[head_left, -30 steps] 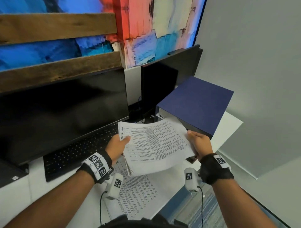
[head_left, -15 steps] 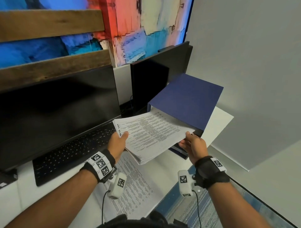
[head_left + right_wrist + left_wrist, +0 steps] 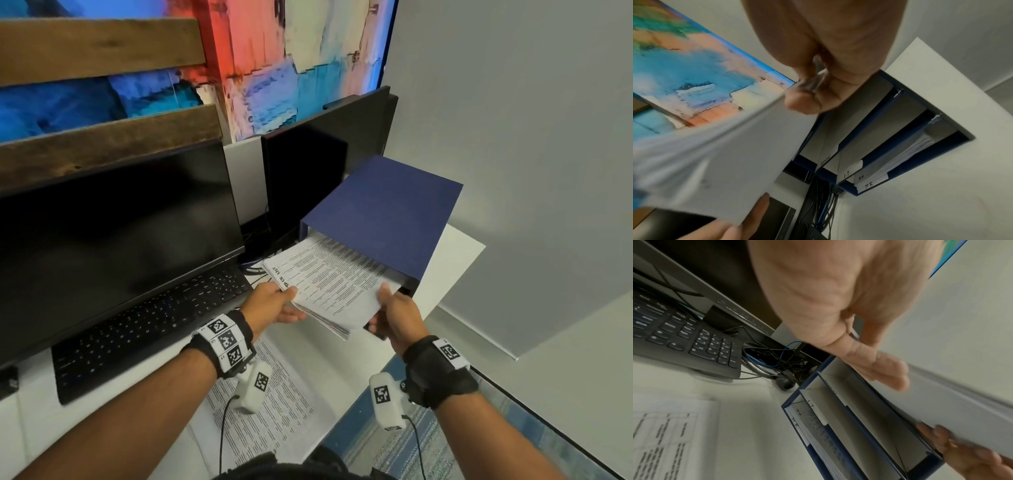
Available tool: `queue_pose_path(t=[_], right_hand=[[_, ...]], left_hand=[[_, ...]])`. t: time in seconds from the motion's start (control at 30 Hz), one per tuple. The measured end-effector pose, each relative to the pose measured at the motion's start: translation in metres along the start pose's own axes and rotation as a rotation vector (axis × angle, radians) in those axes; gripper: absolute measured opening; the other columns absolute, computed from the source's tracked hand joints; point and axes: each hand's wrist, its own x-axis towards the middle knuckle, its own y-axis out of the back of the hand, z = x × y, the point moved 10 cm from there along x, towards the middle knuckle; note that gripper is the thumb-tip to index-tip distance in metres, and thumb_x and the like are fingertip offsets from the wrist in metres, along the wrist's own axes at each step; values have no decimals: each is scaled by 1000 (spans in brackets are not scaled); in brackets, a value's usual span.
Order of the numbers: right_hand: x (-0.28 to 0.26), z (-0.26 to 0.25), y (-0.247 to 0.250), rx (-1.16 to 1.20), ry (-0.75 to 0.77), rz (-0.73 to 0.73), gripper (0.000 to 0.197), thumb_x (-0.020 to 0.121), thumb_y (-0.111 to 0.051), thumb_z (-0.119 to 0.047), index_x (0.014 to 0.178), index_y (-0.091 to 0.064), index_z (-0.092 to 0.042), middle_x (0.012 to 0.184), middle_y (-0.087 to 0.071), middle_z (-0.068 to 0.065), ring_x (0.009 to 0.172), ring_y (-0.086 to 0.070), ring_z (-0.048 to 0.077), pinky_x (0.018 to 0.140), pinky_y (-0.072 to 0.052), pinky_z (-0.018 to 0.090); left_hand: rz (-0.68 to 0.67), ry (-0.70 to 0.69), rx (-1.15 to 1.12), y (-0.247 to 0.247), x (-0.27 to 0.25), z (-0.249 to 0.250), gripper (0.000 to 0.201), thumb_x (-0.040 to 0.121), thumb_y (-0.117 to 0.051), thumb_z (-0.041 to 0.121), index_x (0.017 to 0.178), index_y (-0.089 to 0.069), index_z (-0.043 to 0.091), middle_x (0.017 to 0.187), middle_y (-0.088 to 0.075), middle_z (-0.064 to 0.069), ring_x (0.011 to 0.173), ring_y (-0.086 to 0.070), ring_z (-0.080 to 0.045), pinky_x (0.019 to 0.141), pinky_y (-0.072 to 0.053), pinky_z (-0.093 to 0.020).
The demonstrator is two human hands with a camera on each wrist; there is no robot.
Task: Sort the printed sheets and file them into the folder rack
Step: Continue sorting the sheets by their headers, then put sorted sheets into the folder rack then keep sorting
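I hold a thick stack of printed sheets [image 3: 329, 281] with both hands. My left hand [image 3: 291, 303] grips its near left corner, thumb on top. My right hand [image 3: 385, 303] pinches its near right corner. The stack's far edge lies under the top of the blue folder rack [image 3: 383, 209] at the desk's back right. The left wrist view shows the rack's shelves [image 3: 838, 410], labelled ADMIN, I.T. and H.R., with the stack [image 3: 941, 410] over the top one. The bottom H.R. shelf [image 3: 906, 155] holds papers. One printed sheet [image 3: 267, 404] lies flat on the desk below my wrists.
A black monitor [image 3: 113, 233] and keyboard [image 3: 147, 325] fill the left of the white desk [image 3: 455, 260]. A second dark monitor [image 3: 308, 178] stands right behind the rack. Tangled cables [image 3: 772, 363] lie between keyboard and rack. A grey wall runs along the right.
Both hands have carried the stack forward and to the right. Its far edge has gone from in front of the rack to under the rack's top.
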Motion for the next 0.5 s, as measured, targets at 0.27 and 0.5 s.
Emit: queue_pose_path(t=[0.27,0.5], right_hand=[[3,-11,-1,-107,14,-31,25,100,-43,-12,108,-52,9,59,-53,12,47,-50,19,47,-48,26],[4,-6,0,15,-122,-86,40,103,-35,-33,89,-56,-2,66,-55,11,49,-51,20,47,-48,28]], left_hand=[[66,-25,66,-22,31,13,25,96,-50,21,102,-58,-2,106,-66,-11,76,-73,-23,63,-59,-25],[113,-33,176,-42,60,31,26,96,-51,24,98,-61,0,88,-70,-9,67,-72,-18,58,-58,-24]])
